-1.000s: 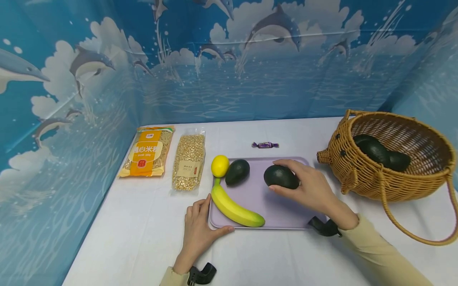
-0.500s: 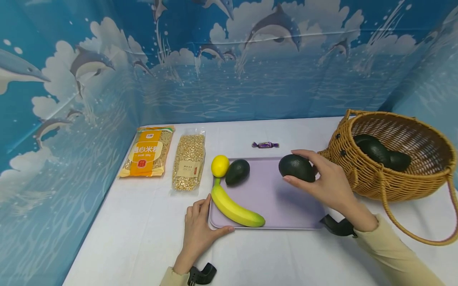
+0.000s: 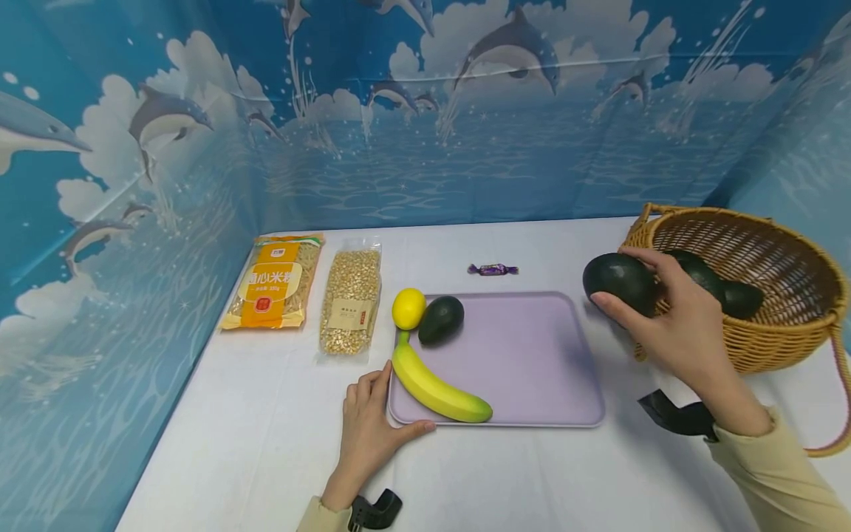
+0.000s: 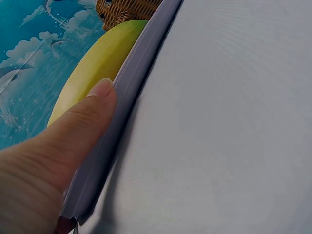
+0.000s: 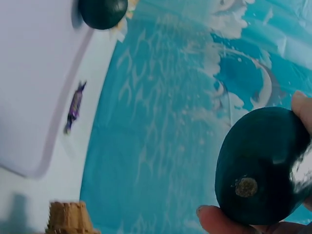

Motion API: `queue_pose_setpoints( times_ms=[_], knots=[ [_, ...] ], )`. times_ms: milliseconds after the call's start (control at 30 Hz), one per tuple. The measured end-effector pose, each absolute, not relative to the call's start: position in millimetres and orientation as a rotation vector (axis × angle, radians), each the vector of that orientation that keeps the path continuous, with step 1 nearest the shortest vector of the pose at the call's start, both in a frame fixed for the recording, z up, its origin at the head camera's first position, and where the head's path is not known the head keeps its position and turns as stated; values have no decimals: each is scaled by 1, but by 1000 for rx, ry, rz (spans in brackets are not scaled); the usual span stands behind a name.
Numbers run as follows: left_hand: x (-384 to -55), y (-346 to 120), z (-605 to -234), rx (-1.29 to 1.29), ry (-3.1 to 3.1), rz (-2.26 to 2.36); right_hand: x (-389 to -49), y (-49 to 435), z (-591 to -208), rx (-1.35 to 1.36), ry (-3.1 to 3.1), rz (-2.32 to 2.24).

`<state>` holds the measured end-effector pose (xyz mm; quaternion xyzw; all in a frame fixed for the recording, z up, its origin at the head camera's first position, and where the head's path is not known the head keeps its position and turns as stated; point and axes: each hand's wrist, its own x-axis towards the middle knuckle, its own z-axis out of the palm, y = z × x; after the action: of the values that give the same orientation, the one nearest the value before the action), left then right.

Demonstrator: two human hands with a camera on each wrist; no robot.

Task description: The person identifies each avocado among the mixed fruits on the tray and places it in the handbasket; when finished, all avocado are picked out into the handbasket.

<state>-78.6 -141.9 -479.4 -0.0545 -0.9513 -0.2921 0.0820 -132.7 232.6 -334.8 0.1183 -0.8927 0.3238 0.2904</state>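
Note:
My right hand (image 3: 688, 329) holds a dark green avocado (image 3: 620, 283) between thumb and fingers, raised beside the wicker basket (image 3: 764, 351) and in front of its animal-shaped face. The stem scar on this avocado (image 5: 263, 165) shows in the right wrist view. My left hand (image 3: 372, 425) spans the front left corner of the lilac tray (image 3: 532, 369), with its thumb (image 4: 100, 97) on the front rim. On the tray lie a yellow banana (image 3: 439, 388), another avocado (image 3: 442, 321) and, at the back left corner, a yellow lemon (image 3: 408, 309).
Dark green avocados (image 3: 741, 298) sit inside the basket, whose rope handle droops onto the table at the right. Behind the tray is a purple wrapped candy (image 3: 493, 270). Left of it lie a bag of grains (image 3: 351, 303) and an orange food packet (image 3: 274, 284). A dolphin-print curtain (image 3: 425, 162) hangs behind.
My right hand has carried the avocado up and right, from over the tray to beside the basket. My left hand stays at the tray's corner.

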Motion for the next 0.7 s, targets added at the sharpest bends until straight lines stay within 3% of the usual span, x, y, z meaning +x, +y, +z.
queue_pose_setpoints(
  times_ms=[700],
  knots=[
    [-80,-143,-481,-167,-2842,-879,-130,298,-326,-140,-2454,794]
  ],
)
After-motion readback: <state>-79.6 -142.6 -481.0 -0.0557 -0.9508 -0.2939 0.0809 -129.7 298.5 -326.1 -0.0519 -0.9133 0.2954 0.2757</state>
